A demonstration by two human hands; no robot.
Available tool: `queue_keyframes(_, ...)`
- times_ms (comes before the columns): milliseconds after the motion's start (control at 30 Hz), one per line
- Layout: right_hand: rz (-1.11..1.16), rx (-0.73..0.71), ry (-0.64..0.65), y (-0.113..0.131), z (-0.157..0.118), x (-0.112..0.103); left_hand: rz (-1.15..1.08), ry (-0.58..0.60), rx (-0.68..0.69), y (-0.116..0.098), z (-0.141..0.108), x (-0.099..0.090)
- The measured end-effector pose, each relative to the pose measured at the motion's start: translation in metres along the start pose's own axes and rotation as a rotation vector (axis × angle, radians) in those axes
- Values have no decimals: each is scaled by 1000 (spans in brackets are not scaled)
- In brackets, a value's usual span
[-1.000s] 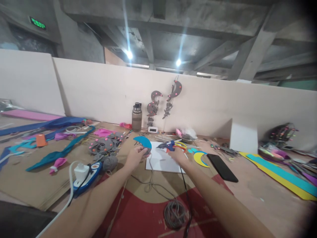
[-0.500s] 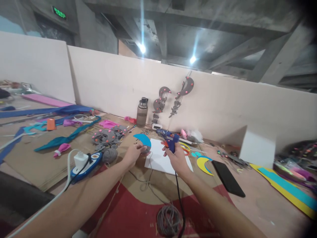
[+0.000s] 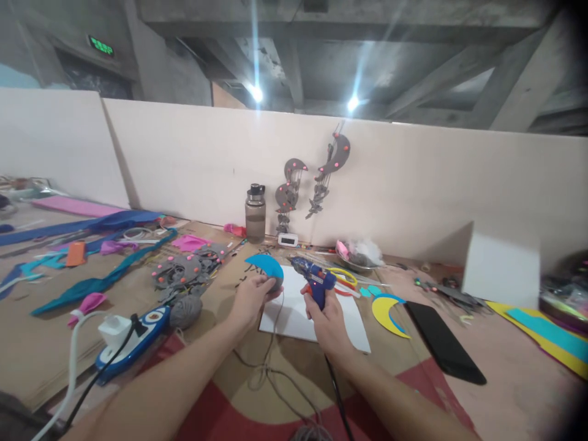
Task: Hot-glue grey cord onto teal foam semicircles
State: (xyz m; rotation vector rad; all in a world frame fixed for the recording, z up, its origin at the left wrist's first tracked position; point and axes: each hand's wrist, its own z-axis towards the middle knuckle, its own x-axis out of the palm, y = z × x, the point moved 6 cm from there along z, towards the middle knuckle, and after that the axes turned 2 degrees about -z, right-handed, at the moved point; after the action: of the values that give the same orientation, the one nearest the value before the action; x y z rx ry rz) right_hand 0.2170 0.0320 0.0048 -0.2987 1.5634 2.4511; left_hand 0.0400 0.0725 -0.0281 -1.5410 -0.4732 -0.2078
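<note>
Pinched in my left hand [image 3: 253, 297] is a blue crescent moon cutout [image 3: 266, 264], its lower end wrapped in grey yarn. From there a yarn strand [image 3: 275, 318] runs down to a coil [image 3: 311, 432] at the bottom edge. My right hand [image 3: 327, 321] is wrapped round the handle of a blue glue gun [image 3: 316, 277], its nozzle pointing left toward the crescent but apart from it. The gun's black cord [image 3: 335, 386] trails below my wrist. A white sheet [image 3: 294, 315] lies under both hands.
Right of the sheet are scissors [image 3: 343, 283], a yellow crescent [image 3: 386, 315] and a black phone [image 3: 443, 340]. A bottle [image 3: 255, 214] stands by the back board. At left are a power strip [image 3: 133, 343], a grey yarn ball [image 3: 186, 312] and yarn-wrapped pieces [image 3: 184, 269].
The glue gun has tilted, its nozzle now more plainly toward the left. My left hand keeps hold of the crescent. The camera view has shifted, and the yarn coil sits lower in the picture.
</note>
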Motion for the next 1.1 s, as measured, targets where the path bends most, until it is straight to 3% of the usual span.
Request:
queue_keyframes(167,-80,-22,57,-1,-8,6,53,61,25,8,3,-11)
queue_keyframes(300,-140,-79,118,4,-11,9,88,23,-25,2,4,-12)
queue_keyframes(400,-180,-61,152,2,-12,12,96,13,11,-4,5,-12)
queue_keyframes(1100,-329,-109,171,5,-14,17,216,41,82,3,6,-14)
